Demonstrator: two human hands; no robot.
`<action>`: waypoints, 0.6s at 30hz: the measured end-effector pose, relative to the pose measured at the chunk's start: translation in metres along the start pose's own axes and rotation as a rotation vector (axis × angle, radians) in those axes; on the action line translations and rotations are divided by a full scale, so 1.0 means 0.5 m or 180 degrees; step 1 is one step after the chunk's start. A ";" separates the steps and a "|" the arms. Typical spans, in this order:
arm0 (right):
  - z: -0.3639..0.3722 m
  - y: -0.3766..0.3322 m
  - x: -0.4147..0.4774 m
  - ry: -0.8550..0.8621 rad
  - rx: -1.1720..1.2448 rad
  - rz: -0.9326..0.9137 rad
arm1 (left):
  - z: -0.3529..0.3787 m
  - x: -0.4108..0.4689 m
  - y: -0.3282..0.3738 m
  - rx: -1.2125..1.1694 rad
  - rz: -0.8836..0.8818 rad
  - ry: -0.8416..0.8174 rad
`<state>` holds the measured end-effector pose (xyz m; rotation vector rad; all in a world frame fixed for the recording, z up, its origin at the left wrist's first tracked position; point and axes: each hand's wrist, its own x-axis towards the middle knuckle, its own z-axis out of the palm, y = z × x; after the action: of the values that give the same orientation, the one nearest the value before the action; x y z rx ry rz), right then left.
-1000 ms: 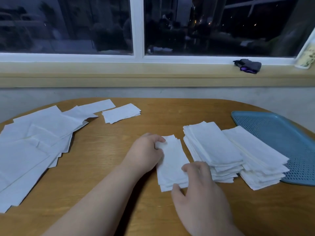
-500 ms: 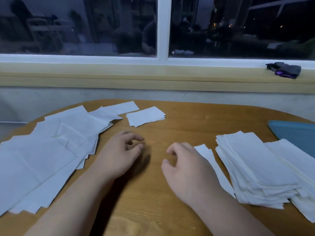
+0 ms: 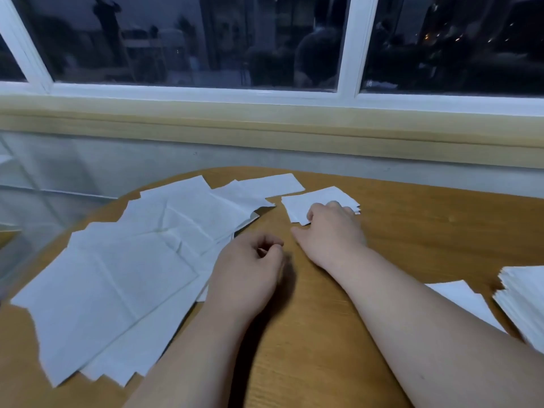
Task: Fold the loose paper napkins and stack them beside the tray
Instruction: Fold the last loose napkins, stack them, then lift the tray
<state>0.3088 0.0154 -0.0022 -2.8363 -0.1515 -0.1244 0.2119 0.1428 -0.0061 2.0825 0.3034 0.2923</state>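
Note:
A spread of loose unfolded white napkins [image 3: 138,260] covers the left part of the round wooden table [image 3: 318,348]. A small folded napkin pile [image 3: 323,197] lies at the far middle. My right hand [image 3: 332,231] reaches over it, bent fingertips resting on its near edge, thumb apart on the wood. My left hand [image 3: 247,272] hovers at the edge of the loose napkins, fingers loosely curled, holding nothing. A folded napkin [image 3: 462,301] lies by my right forearm, and a tall folded stack [image 3: 524,298] shows at the right edge. The tray is out of view.
A pale wooden window sill [image 3: 265,122] and a dark window run behind the table. The table's curved far edge [image 3: 412,184] lies close behind the small pile. Bare wood lies between my forearms.
My view has swung left, so the tray and most of the stacks left the frame. My right hand moved forward from the folded napkin onto the small far pile. My left hand shifted little.

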 end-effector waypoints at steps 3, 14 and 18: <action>0.004 -0.001 0.027 0.0006 -0.0174 0.0052 | 0.001 0.004 -0.004 -0.0046 -0.0033 -0.0010; -0.035 0.019 -0.039 0.0335 0.0142 0.0089 | -0.003 0.002 0.001 -0.0294 -0.0059 0.0003; -0.082 0.027 -0.131 0.0774 0.1313 0.0133 | -0.003 -0.005 0.008 -0.0610 0.0085 -0.0041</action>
<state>0.2427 -0.0157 0.0263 -2.3888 -0.0561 -0.3801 0.2097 0.1411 -0.0019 1.8999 0.2306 0.3118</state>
